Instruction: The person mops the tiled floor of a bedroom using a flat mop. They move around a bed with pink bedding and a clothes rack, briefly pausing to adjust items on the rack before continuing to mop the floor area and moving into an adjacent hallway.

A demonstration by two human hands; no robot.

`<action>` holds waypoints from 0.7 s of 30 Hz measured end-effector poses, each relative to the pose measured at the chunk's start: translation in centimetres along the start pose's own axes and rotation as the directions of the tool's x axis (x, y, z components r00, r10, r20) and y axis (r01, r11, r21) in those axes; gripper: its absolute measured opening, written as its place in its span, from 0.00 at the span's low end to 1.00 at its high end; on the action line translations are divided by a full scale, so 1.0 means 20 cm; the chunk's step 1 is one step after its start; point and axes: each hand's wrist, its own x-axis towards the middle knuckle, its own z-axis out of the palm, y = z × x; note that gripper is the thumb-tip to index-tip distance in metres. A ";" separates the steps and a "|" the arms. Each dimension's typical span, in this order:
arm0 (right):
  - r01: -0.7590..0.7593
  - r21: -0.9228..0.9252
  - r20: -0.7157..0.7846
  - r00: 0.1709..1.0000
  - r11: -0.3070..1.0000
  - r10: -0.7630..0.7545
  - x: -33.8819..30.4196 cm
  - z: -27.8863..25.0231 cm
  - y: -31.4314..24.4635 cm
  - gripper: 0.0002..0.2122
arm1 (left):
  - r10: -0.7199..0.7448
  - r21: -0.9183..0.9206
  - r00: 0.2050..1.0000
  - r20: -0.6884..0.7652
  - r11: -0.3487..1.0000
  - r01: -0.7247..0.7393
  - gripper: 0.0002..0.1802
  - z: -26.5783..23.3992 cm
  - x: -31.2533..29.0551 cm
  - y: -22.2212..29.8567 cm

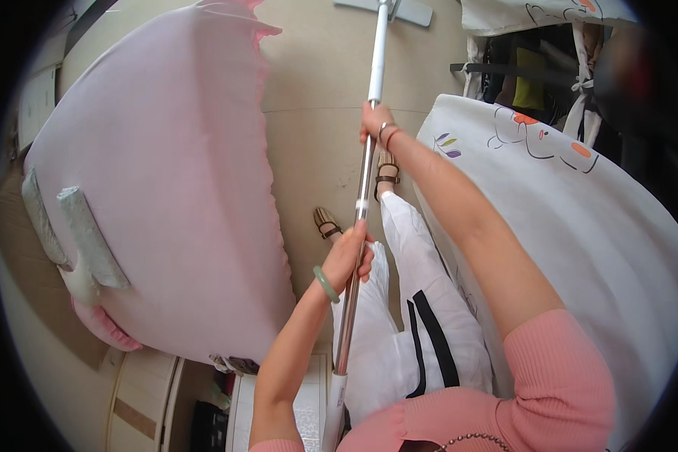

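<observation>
Head view: near left grip (348, 255) and far right grip (376, 120) clasp the mop (364, 181). Likely light, stiff, slick; best held mid-length.

Mop (364, 177) held — left hand (346, 260); right hand (377, 122) ahead

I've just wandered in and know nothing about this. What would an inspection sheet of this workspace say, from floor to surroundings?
Surface: pale floor with a thin seam and a faint mark.
Job's things: a long-handled mop; its flat head lies at the picture's top edge, partly cut off.
Clutter: two grey, cloth-like pieces at the left of a pink frilled cover.
Grippers: bare hands; left hand closed around the handle, right hand closed around it nearer the head.
Cables: nothing seen.
Surroundings: white patterned cover on the right; dark storage beyond, contents mostly unclear.
</observation>
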 end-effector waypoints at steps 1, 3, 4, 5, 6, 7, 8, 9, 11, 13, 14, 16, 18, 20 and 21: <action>-0.026 0.002 -0.047 0.999 1.000 0.026 0.07 -0.04 -0.08 0.15 | 0.043 -0.043 0.999 0.030 0.998 -0.041 0.26 0.04 0.02 0.05; -0.055 -0.012 -0.100 0.994 0.998 0.053 0.15 -0.09 -0.11 0.13 | -0.003 -0.136 0.992 0.129 0.991 0.021 0.24 0.03 0.02 -0.06; -0.045 -0.002 -0.129 0.991 0.999 0.045 0.15 -0.09 -0.07 0.13 | -0.021 -0.123 0.996 0.087 0.992 0.032 0.25 0.01 0.01 -0.19; -0.038 0.010 -0.162 0.986 0.999 0.039 0.13 -0.07 -0.01 0.13 | -0.043 -0.107 0.998 0.047 0.993 0.048 0.25 -0.01 -0.02 -0.29; -0.048 0.004 -0.148 0.988 0.999 0.048 0.09 -0.03 0.07 0.13 | -0.064 -0.144 0.998 0.025 0.987 0.067 0.24 -0.02 -0.09 -0.32; -0.051 -0.010 -0.130 0.990 0.999 0.049 0.03 0.00 0.16 0.14 | -0.084 -0.145 0.996 0.000 0.986 0.083 0.24 -0.04 -0.15 -0.39; -0.053 -0.023 -0.114 0.992 0.998 0.050 -0.05 0.03 0.25 0.14 | -0.104 -0.143 0.994 -0.023 0.985 0.099 0.23 -0.07 -0.22 -0.48; -0.067 -0.034 -0.117 0.991 0.997 0.063 -0.15 0.09 0.34 0.15 | -0.117 -0.133 0.992 -0.046 0.985 0.110 0.23 -0.11 -0.32 -0.56; -0.053 0.026 -0.063 0.997 0.998 0.054 -0.38 0.18 0.59 0.15 | -0.194 -0.121 0.979 -0.068 0.975 0.185 0.23 -0.19 -0.53 -0.77; -0.127 0.075 -0.043 0.990 0.989 0.131 -0.71 0.34 0.82 0.15 | -0.258 -0.113 0.958 -0.122 0.963 0.245 0.23 -0.29 -0.82 -0.99; -0.115 0.098 -0.073 0.990 0.988 0.123 -0.85 0.40 0.96 0.18 | -0.296 -0.105 0.946 -0.131 0.953 0.284 0.24 -0.33 -0.96 -1.07; -0.190 0.183 0.015 0.982 0.964 0.191 -1.09 0.53 1.26 0.19 | -0.365 -0.112 0.917 -0.158 0.930 0.351 0.24 -0.40 -1.23 -1.27; -0.309 0.168 0.057 0.951 0.936 0.304 -1.37 0.65 1.42 0.18 | -0.423 -0.121 0.889 -0.174 0.905 0.407 0.24 -0.47 -1.43 -1.44; -0.327 0.289 0.054 0.944 0.900 0.326 -1.49 0.71 1.54 0.14 | -0.416 -0.125 0.898 -0.143 0.908 0.401 0.25 -0.55 -1.48 -1.55; -0.315 0.349 0.023 0.944 0.883 0.328 -1.54 0.74 1.55 0.13 | -0.414 -0.128 0.901 -0.126 0.908 0.399 0.25 -0.58 -1.48 -1.58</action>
